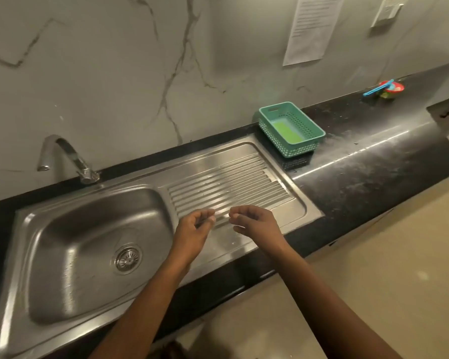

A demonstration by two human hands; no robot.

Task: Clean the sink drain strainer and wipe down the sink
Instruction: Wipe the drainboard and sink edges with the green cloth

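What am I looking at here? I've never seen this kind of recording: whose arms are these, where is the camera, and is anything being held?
The one picture comes from a camera worn on a person's head, looking down, so the arms are the wearer's own. The left hand and right hand hover over the ribbed drainboard, fingers curled, close together; neither visibly holds anything. To the left is the sink with its strainer seated in the drain, and a tap behind. On the black counter stand a green basket and, farther right, a small colourful object too blurred to identify.
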